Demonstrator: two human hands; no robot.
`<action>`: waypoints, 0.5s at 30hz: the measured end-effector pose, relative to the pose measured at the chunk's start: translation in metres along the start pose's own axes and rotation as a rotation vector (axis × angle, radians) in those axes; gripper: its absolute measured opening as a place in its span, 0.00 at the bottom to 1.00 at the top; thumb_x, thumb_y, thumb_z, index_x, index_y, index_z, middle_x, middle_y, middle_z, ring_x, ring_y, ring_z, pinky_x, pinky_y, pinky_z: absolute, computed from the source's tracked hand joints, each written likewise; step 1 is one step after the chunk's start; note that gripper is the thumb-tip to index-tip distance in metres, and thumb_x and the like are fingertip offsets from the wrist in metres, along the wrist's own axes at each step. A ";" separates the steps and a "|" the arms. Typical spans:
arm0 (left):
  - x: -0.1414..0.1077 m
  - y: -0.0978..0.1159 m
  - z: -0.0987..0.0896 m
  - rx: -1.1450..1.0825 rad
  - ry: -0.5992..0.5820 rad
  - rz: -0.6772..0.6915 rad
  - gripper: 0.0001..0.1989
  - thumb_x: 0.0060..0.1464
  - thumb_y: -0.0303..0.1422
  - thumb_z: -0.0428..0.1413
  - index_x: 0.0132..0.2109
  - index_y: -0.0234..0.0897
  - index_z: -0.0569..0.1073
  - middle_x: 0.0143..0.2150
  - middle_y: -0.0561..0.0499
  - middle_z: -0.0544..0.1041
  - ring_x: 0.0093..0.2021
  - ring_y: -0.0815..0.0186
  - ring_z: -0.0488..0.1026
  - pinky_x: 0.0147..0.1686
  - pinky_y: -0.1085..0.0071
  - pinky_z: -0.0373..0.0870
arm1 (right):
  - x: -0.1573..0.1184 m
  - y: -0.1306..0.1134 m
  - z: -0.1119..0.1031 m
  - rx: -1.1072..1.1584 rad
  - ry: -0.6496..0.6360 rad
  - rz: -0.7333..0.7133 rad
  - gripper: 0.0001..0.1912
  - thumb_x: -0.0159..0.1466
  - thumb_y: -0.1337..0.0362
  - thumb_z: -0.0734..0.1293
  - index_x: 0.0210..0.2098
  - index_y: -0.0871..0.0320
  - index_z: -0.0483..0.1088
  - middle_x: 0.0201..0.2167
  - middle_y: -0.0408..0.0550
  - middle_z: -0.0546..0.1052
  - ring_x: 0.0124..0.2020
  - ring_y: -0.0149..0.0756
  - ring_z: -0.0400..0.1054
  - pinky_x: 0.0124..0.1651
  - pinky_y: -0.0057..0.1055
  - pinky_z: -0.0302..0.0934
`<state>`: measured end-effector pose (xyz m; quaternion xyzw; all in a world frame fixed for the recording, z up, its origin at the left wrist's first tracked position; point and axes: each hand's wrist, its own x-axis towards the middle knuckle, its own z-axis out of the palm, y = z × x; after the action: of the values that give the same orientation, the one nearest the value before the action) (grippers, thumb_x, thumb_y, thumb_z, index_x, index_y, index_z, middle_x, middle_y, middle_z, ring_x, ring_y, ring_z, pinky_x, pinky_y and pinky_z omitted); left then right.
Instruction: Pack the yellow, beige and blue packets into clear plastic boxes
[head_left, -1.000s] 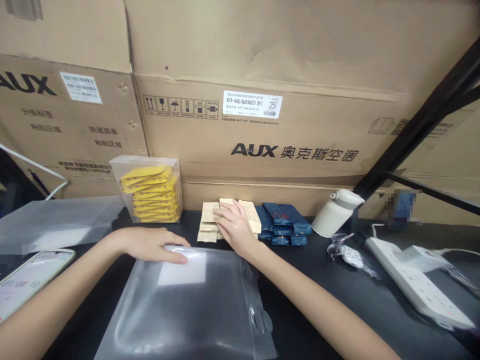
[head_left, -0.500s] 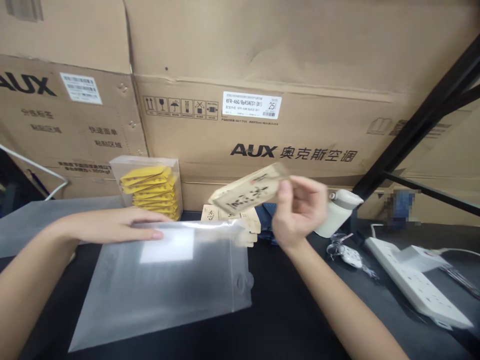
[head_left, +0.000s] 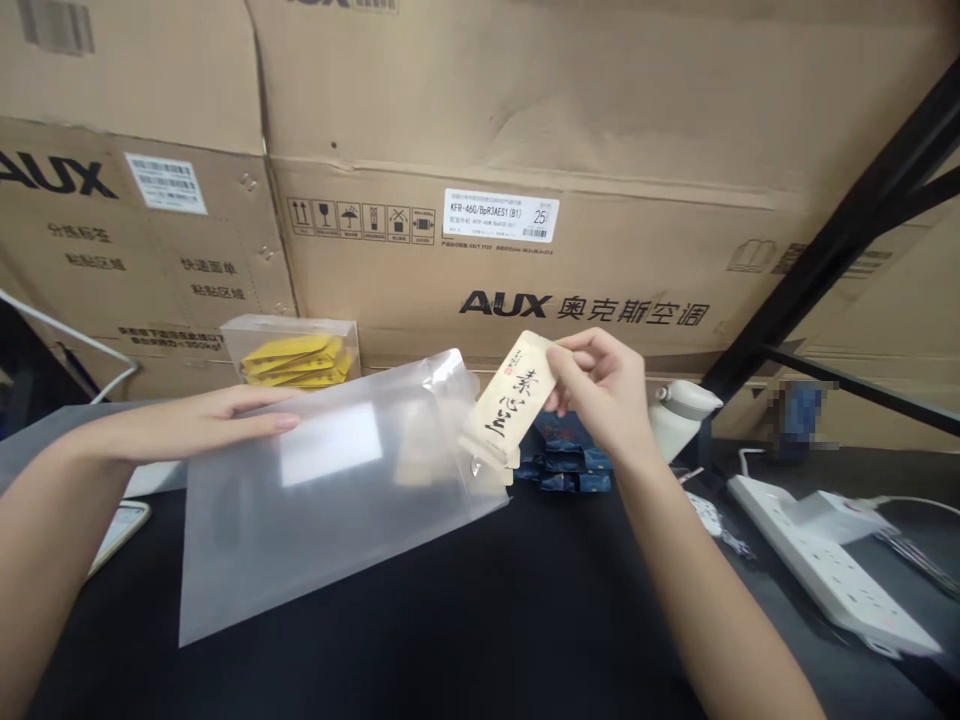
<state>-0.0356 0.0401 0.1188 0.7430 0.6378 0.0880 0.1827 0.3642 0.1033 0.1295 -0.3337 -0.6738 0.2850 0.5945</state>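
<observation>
My left hand (head_left: 225,420) grips the upper left edge of a frosted clear plastic bag (head_left: 322,540), which hangs tilted over the black table. Between the thumb and fingers of my right hand (head_left: 596,385) is a cream packet (head_left: 514,395) with black writing. The packet's lower end is at the bag's open right end; whether it has passed inside is hard to tell. Behind the bag, more cream packets show faintly through the plastic. Dark blue packets (head_left: 574,465) are stacked below my right hand.
Yellow packets (head_left: 296,360) stand in a clear box (head_left: 352,345) behind the bag. A pale bottle (head_left: 679,415), keys and a white power strip (head_left: 832,570) are at the right. A phone (head_left: 124,530) lies at the left. Large cartons (head_left: 375,280) form the back.
The cream packet has turned steeper and come down to the bag's right end. The bag's right end has lifted. More of the blue packets and the phone now show.
</observation>
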 end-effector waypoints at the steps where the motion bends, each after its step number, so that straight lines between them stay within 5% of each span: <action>1: 0.002 -0.002 0.001 -0.022 0.011 -0.029 0.38 0.56 0.60 0.46 0.63 0.40 0.65 0.66 0.46 0.65 0.63 0.43 0.61 0.61 0.52 0.59 | -0.001 -0.001 0.001 0.033 -0.054 0.038 0.10 0.60 0.61 0.69 0.30 0.58 0.65 0.16 0.39 0.73 0.14 0.28 0.67 0.14 0.21 0.59; 9: 0.007 0.013 0.010 -0.084 0.076 -0.099 0.39 0.57 0.59 0.46 0.65 0.35 0.62 0.68 0.44 0.62 0.65 0.45 0.57 0.64 0.53 0.53 | -0.009 0.000 0.010 0.185 -0.759 0.268 0.09 0.60 0.63 0.71 0.31 0.60 0.68 0.27 0.44 0.80 0.30 0.29 0.76 0.37 0.27 0.71; 15: 0.013 0.039 0.021 -0.150 -0.170 0.184 0.31 0.61 0.52 0.47 0.66 0.40 0.61 0.69 0.49 0.60 0.66 0.52 0.57 0.61 0.65 0.58 | -0.021 0.014 0.028 0.271 -1.014 0.348 0.07 0.61 0.64 0.70 0.34 0.60 0.69 0.31 0.44 0.79 0.35 0.31 0.77 0.43 0.32 0.72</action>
<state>0.0102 0.0445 0.1132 0.7875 0.5407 0.0884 0.2823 0.3394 0.0956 0.1024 -0.1816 -0.7679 0.5882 0.1772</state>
